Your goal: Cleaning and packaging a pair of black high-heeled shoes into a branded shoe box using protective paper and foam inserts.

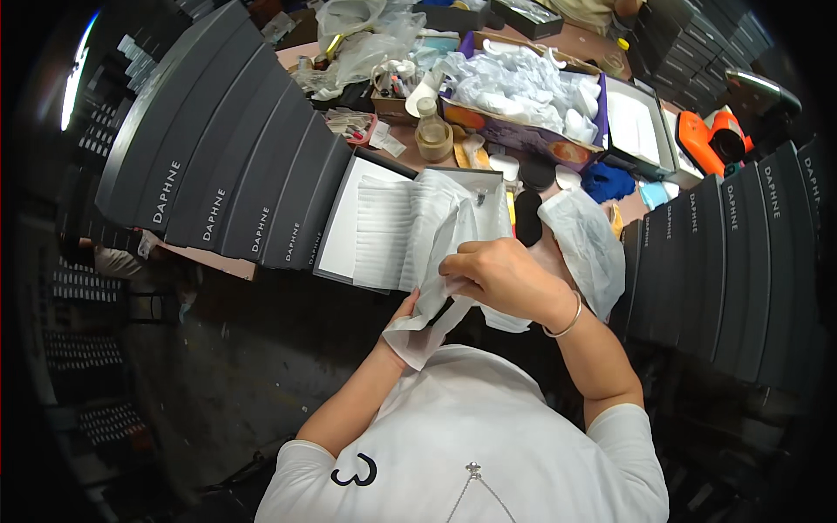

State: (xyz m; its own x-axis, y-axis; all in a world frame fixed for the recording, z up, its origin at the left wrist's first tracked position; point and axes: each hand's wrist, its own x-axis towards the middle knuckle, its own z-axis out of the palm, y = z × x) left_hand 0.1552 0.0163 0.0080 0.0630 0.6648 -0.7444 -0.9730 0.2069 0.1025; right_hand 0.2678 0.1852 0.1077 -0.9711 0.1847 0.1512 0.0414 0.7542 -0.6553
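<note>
White tissue paper [440, 218] hangs in folds over the right part of an open dark grey shoebox [338, 228] and down toward my body. My right hand [501, 272], with a bangle at the wrist, pinches the paper between curled fingers. Lower left, my left hand [403, 315] holds the same paper from beneath; its thumb side shows, and most fingers are hidden. A dark patch shows between the paper's folds, too unclear to name. Inside the box lies a ribbed white padding sheet [381, 228].
Stacked dark shoeboxes stand at left [218, 166] and right [715, 253]. Behind are a purple carton [523, 131] of crumpled white paper, a glass bottle [432, 135] and an orange tape dispenser [697, 144]. Another tissue sheet [586, 248] hangs over the table edge at right.
</note>
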